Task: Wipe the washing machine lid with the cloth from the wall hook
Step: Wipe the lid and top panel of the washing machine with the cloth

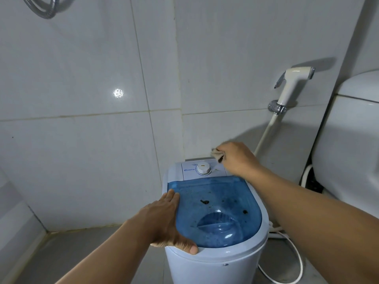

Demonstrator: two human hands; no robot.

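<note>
Metal hose: one ribbed, shiny loop is seen at the far upper left, against the tiles.
Wall tiles: large, glossy, pale grey squares are laid with thin grout lines; one bright round light spot is reflected on the left wall.
Left hand: one hand is laid flat, palm down, fingers pressed together, on the near left edge of the lid, with the thumb hooked over the white rim.
Washing machine: one small, round-bodied tub of smooth white plastic is stood on the floor in the corner.
Lid: one translucent blue plastic lid, straight at the far edge and rounded at the near edge, is shut over the tub; a scooped recess is moulded near its front.
Dark marks: about three dark smudges are counted on the lid, plus scattered small droplets.
Dial: one white ridged knob is set on the pale control panel at the far edge.
Cloth: one crumpled beige rag is held above the far right corner of the panel, off the lid.
Right hand: one hand is closed around the cloth, fingers curled.
Bidet sprayer: one white plastic sprayer is hung in a chrome holder on the right wall.
Toilet tank: one smooth white ceramic body is seen at the far right.
Cord: one white cable is curved on the floor.
</note>
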